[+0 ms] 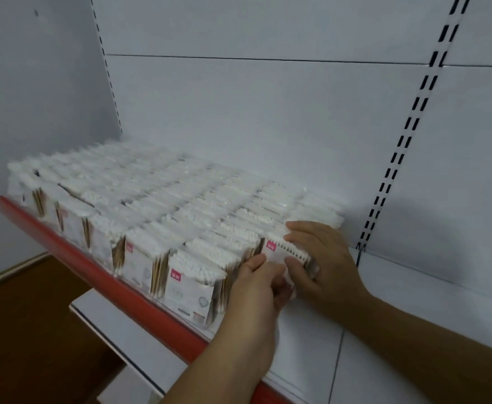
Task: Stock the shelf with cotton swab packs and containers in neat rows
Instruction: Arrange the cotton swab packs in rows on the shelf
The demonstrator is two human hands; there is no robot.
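Observation:
Several rows of clear cotton swab packs [157, 196] with white tips, wooden sticks and pink labels stand upright on a white shelf [384, 360] with a red front rail [99, 275]. At the right end of the front row, one pack [279, 249] stands between my two hands. My left hand [256, 290] pinches its lower left side. My right hand [320, 258] curls over its top and right side, thumb on its face. The lower part of that pack is hidden by my fingers.
The shelf's right part, beyond the packs, is bare white board. Slotted uprights [408, 135] run up the white back panel. A lower white shelf [108, 322] juts out beneath, above a brown floor [20, 330].

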